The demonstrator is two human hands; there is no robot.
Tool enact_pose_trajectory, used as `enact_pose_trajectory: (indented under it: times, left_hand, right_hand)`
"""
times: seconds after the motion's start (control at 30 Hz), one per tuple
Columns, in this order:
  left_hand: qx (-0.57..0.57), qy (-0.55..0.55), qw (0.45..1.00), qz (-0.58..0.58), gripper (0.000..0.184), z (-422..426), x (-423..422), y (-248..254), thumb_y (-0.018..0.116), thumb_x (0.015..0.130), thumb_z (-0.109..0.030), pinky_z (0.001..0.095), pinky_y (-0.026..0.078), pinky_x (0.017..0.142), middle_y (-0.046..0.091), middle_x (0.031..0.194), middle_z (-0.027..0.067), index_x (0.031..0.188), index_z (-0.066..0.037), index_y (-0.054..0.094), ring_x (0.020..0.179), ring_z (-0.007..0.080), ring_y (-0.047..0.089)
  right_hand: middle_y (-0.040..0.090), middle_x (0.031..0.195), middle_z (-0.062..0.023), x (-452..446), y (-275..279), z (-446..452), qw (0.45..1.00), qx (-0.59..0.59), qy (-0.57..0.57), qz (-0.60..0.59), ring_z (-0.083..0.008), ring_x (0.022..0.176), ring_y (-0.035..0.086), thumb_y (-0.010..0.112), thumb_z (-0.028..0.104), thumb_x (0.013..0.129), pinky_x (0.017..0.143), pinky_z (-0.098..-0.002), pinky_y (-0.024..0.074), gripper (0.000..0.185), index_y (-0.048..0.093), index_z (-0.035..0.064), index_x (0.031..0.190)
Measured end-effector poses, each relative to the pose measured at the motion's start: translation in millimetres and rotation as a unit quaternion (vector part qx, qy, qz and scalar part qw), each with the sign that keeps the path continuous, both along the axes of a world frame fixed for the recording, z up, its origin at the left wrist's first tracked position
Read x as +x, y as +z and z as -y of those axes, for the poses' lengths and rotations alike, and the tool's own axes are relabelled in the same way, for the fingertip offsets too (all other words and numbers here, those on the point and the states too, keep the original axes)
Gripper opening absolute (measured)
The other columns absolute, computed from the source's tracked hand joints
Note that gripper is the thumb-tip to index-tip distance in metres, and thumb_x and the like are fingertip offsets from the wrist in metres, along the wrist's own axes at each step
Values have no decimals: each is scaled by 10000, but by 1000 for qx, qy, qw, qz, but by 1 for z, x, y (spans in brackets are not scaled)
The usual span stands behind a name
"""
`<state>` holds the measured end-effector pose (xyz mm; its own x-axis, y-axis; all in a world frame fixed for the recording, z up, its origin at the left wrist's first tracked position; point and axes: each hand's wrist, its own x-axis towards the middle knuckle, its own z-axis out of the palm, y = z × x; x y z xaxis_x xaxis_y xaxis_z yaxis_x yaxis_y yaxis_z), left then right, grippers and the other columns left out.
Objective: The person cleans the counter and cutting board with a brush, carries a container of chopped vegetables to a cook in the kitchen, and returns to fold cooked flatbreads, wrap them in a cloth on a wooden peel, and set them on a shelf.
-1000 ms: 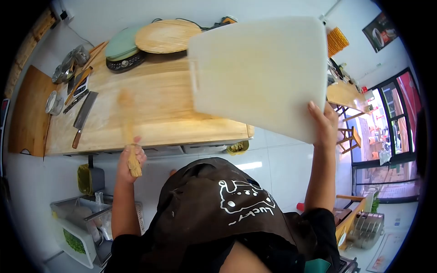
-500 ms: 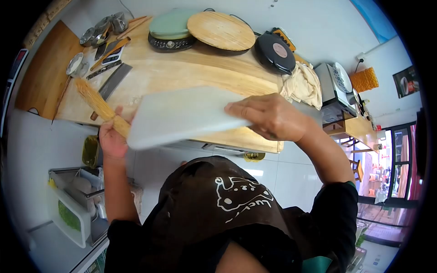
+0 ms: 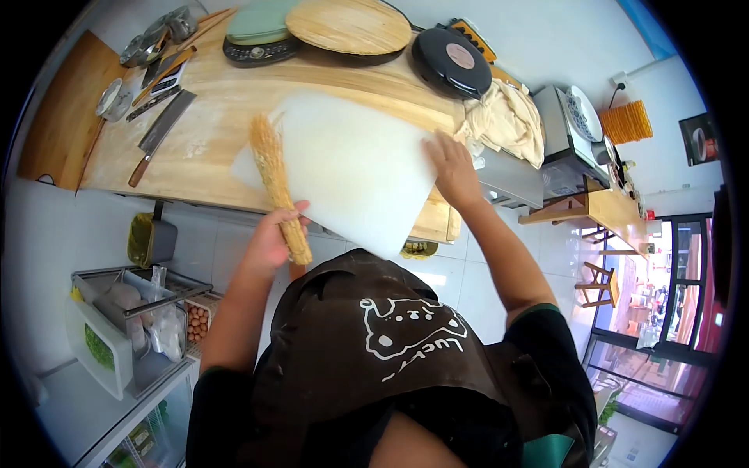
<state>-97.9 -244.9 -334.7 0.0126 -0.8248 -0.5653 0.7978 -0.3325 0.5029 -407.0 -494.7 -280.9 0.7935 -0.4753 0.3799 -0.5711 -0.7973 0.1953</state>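
My left hand [image 3: 278, 236] is wrapped round the handle of a straw brush [image 3: 271, 168], whose bristles point up and away over the left part of a white cutting board [image 3: 355, 164]. The board lies tilted across the front edge of the wooden worktop [image 3: 226, 125], one corner sticking out towards my apron. At the board's right edge is my right hand [image 3: 452, 164], its fingers on the rim and slightly blurred. A cleaver [image 3: 164, 129] rests on the worktop to the left.
Along the back stand a green-lidded appliance [image 3: 261, 27], a round wooden board [image 3: 349, 26] and a black round pan [image 3: 451, 62]. A cream cloth [image 3: 507, 123] lies at the right. Below left are a bin [image 3: 162, 240] and a metal rack [image 3: 129, 300].
The white board has come down from the air onto the worktop. My left hand has moved right with the brush, now more upright, and my right hand has shifted to the board's right edge.
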Motion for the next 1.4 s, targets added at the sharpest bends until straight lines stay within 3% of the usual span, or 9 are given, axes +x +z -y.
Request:
enact_pose_trajectory:
  times: [0.1, 0.23, 0.5, 0.7, 0.9, 1.1, 1.13, 1.23, 1.4]
  left_hand:
    - [41, 14, 999, -15, 453, 13, -48, -18, 600, 825, -171, 326, 505, 724, 585, 964, 129, 1231, 24, 548, 800, 205, 566]
    - [70, 19, 996, -44, 411, 36, -95, -37, 596, 832, -137, 328, 508, 801, 598, 1052, 162, 1201, 37, 553, 860, 218, 570]
    - [63, -82, 994, -43, 452, 64, -134, -41, 597, 858, -129, 362, 516, 842, 587, 1152, 191, 1270, 26, 489, 1035, 264, 609]
    - [42, -66, 996, 46, 502, 47, -127, 9, 603, 907, -185, 383, 494, 891, 600, 1186, 169, 1348, -19, 428, 1098, 263, 603]
    - [-68, 86, 977, 183, 492, 56, -139, 23, 573, 945, -332, 316, 399, 940, 569, 1180, 72, 1306, -11, 483, 1125, 165, 501]
    - [-38, 28, 952, 302, 603, 33, -113, 30, 483, 981, -411, 331, 345, 1045, 507, 1349, 143, 1420, -13, 373, 1273, 229, 445]
    - [-27, 33, 928, 369, 613, 21, -105, 25, 474, 984, -416, 332, 334, 1061, 495, 1374, 153, 1434, -16, 356, 1293, 241, 436]
    - [23, -14, 870, 492, 565, -30, -53, -17, 575, 928, -387, 342, 406, 1013, 580, 1281, 185, 1344, -11, 496, 1196, 268, 541]
    - [153, 72, 848, 502, 496, -155, 21, -126, 596, 890, -358, 381, 445, 959, 616, 1208, 201, 1236, -2, 583, 1150, 315, 569]
  right_hand:
    - [592, 1173, -265, -27, -57, 11, 878, 365, -274, 149, -356, 1032, 603, 590, 47, 824, 918, -422, 475, 526, 516, 92, 1343]
    - [609, 1168, -268, -52, -101, 31, 699, 563, -274, 345, -371, 1024, 622, 547, 143, 863, 881, -405, 494, 462, 529, 5, 1304]
    - [630, 1090, -246, -87, -177, 62, 927, 322, -191, 11, -406, 1097, 557, 550, 156, 860, 976, -430, 432, 272, 612, -40, 1038]
    - [573, 1223, -265, -62, -74, -14, 945, 239, -135, 176, -422, 1174, 510, 556, 141, 893, 1058, -443, 367, 331, 589, -47, 1164]
    - [583, 1229, -203, 23, -18, -99, 726, 650, 62, 217, -282, 1071, 600, 549, 250, 969, 909, -350, 475, 480, 447, -1, 1366]
    - [589, 1152, -217, 65, -24, -85, 708, 683, 52, 172, -247, 930, 627, 542, 153, 948, 856, -342, 494, 526, 355, -14, 1411]
    - [620, 993, -101, 68, -37, -65, 754, 630, 64, 176, -145, 719, 595, 539, 128, 966, 680, -291, 525, 488, 378, 19, 1414]
    - [576, 1166, -253, 67, -64, 11, 936, 325, 89, 105, -349, 952, 617, 582, 111, 903, 830, -428, 509, 541, 391, -1, 1396]
    - [507, 1296, -200, 126, 24, 15, 982, 141, -17, -125, -369, 1190, 489, 624, 173, 859, 957, -491, 425, 450, 505, 0, 1256]
